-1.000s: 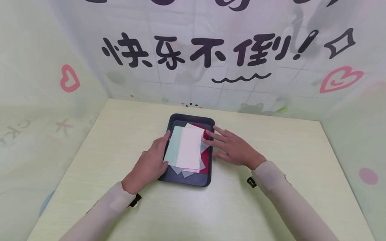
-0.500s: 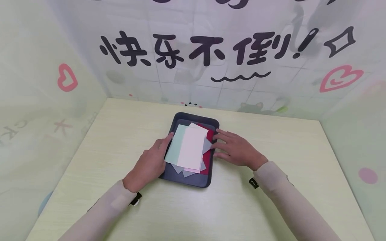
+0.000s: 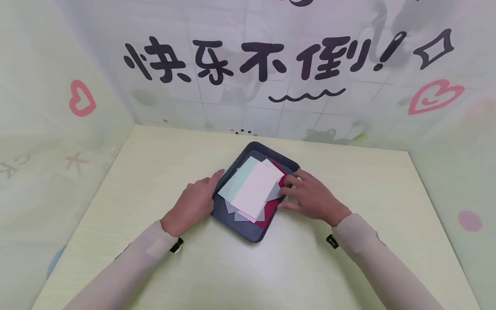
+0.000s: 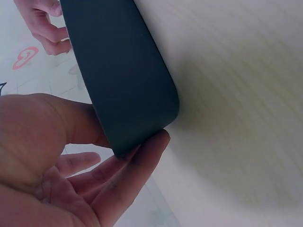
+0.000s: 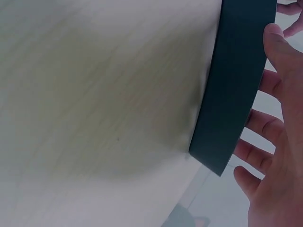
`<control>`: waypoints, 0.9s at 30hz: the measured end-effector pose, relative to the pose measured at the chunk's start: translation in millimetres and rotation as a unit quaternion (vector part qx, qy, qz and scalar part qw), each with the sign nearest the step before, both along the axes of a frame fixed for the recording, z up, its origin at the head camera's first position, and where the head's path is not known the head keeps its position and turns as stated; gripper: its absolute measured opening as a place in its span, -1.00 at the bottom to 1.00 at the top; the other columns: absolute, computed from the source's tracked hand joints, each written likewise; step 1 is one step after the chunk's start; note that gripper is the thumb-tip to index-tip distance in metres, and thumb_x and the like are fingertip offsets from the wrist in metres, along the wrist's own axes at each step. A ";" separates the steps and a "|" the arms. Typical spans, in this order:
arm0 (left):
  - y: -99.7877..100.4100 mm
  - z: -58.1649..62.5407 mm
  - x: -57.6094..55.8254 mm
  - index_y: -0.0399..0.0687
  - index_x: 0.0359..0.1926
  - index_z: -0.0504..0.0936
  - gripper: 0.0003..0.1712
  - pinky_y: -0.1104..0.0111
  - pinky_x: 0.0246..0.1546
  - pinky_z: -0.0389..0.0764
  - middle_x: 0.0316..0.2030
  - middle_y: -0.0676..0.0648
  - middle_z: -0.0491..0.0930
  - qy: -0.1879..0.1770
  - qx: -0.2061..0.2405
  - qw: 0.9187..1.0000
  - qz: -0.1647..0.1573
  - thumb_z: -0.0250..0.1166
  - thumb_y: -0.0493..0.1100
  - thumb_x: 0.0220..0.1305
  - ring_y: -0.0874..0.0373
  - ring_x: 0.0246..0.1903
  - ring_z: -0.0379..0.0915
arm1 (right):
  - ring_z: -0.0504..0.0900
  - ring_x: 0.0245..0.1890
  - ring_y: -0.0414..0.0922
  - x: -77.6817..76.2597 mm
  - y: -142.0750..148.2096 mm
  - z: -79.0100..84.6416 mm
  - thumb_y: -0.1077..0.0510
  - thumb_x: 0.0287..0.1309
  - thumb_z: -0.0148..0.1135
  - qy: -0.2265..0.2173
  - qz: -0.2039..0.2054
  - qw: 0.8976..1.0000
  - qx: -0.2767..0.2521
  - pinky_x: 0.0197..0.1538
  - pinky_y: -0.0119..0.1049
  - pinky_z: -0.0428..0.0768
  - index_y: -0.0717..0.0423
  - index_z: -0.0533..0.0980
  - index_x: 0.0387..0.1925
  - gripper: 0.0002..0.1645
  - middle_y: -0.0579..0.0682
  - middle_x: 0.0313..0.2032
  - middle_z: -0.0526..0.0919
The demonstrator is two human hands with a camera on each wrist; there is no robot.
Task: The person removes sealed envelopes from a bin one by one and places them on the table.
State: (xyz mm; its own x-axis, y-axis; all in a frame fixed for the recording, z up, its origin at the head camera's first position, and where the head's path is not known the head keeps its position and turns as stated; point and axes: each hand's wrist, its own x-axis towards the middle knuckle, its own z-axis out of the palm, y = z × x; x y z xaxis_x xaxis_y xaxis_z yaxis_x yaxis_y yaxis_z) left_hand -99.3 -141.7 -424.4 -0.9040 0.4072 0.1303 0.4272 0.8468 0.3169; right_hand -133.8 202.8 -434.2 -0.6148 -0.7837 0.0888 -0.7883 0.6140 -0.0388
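A dark, shallow rectangular tray (image 3: 249,234) sits turned at a slant on the table. Inside it overlap several pieces of paper: a pale pink-white one (image 3: 258,189) on top, a mint green one (image 3: 238,180), grey-blue ones (image 3: 274,193) and a red one (image 3: 267,213). My left hand (image 3: 193,202) grips the tray at its left side, fingertips on the outer wall (image 4: 123,75) in the left wrist view. My right hand (image 3: 308,193) holds the right rim, its thumb (image 5: 274,35) against the outside and its fingers reaching over the edge.
The pale wood-grain table (image 3: 248,275) extends around the tray on all sides. Behind it stands a printed white backdrop (image 3: 240,103) with black lettering, and similar sheets hang at the left and right.
The tray has turned clockwise, its far end swinging to the right, with the papers still in it. My right fingers, spread over the papers at first, have drawn back and curled onto the rim.
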 end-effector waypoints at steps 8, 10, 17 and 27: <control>3.8 0.4 -11.8 -0.19 0.17 0.52 -0.37 0.17 -0.55 0.53 -0.31 -0.17 0.62 0.003 -0.001 1.000 -0.009 0.19 -0.52 -0.01 -0.02 -0.46 0.55 | 0.33 -0.19 -0.10 15.3 2.5 0.0 -0.38 0.25 0.16 0.004 -0.014 1.000 0.025 -0.16 -0.26 0.39 -0.21 0.61 -0.16 -0.58 -0.11 -0.14 0.51; 4.9 0.3 -13.7 -0.18 0.14 0.54 -0.39 0.18 -0.55 0.53 -0.32 -0.16 0.61 0.002 0.002 1.000 -0.009 0.19 -0.52 -0.01 -0.01 -0.47 0.54 | 0.31 -0.21 -0.10 19.5 3.5 -0.6 -0.39 0.25 0.15 0.007 -0.019 0.999 0.031 -0.19 -0.27 0.38 -0.21 0.59 -0.19 -0.58 -0.12 -0.17 0.50; 8.1 -0.4 -19.8 -0.21 0.06 0.59 -0.50 0.16 -0.51 0.55 -0.36 -0.14 0.56 0.002 -0.002 1.000 -0.002 0.21 -0.45 0.01 -0.01 -0.46 0.51 | 0.29 -0.31 -0.13 34.6 1.4 -1.2 -0.43 0.25 0.11 0.022 -0.029 0.998 0.047 -0.33 -0.28 0.32 -0.19 0.54 -0.20 -0.54 -0.14 -0.27 0.42; 14.7 -0.2 -23.8 -0.30 0.12 0.55 -0.49 0.15 -0.31 0.61 -0.19 -0.21 0.56 -0.020 -0.015 1.000 0.001 0.25 -0.34 0.07 -0.01 -0.31 0.55 | 0.31 -0.41 -0.17 54.7 -7.5 -0.6 -0.48 0.28 0.02 -0.008 -0.051 0.996 0.073 -0.38 -0.31 0.35 -0.16 0.49 -0.26 -0.48 -0.18 -0.38 0.37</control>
State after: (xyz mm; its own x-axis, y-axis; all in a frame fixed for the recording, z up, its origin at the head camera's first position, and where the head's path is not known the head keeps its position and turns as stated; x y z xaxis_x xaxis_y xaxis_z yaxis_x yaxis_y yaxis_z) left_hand -123.1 -127.0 -424.7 -0.9088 0.4094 0.0812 0.4135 0.8567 0.3083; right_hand -79.1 195.3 -434.8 -0.6929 -0.7204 -0.0315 -0.7210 0.6916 0.0438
